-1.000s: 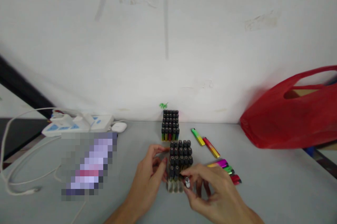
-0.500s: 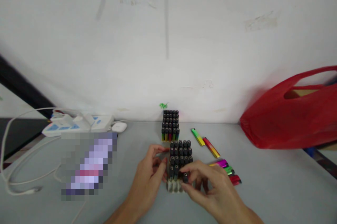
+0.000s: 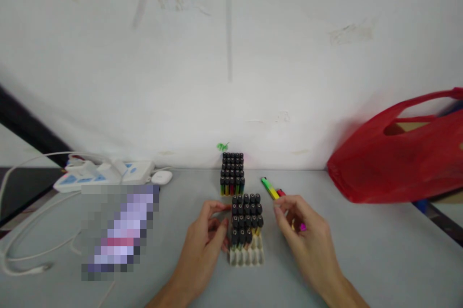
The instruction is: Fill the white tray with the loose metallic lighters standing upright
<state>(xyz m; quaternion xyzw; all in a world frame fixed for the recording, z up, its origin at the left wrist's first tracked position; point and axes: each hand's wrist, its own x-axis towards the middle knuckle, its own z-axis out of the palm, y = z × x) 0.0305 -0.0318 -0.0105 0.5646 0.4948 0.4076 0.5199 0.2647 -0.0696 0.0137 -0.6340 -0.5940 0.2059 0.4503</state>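
Observation:
A cream tray (image 3: 246, 258) stands on the grey table, most of its slots filled with black-capped lighters (image 3: 246, 215); its front row is empty. My left hand (image 3: 204, 240) is curled against the tray's left side, thumb and fingertips touching it. My right hand (image 3: 304, 238) hovers to the right of the tray with fingers apart, over loose lighters; a pink lighter (image 3: 302, 226) peeks out from under it. A green-yellow lighter (image 3: 270, 187) and a red lighter (image 3: 281, 193) lie just beyond its fingertips.
A second, full block of lighters (image 3: 232, 173) stands behind the tray by the wall. A red plastic bag (image 3: 394, 163) fills the right. A white power strip (image 3: 104, 173), cables (image 3: 21, 250), a small white device (image 3: 162, 178) and a blurred patch (image 3: 119, 231) lie left.
My right hand has put a lighter into the tray, let go, and moved right and back over the loose lighters. My left hand has stayed on the tray.

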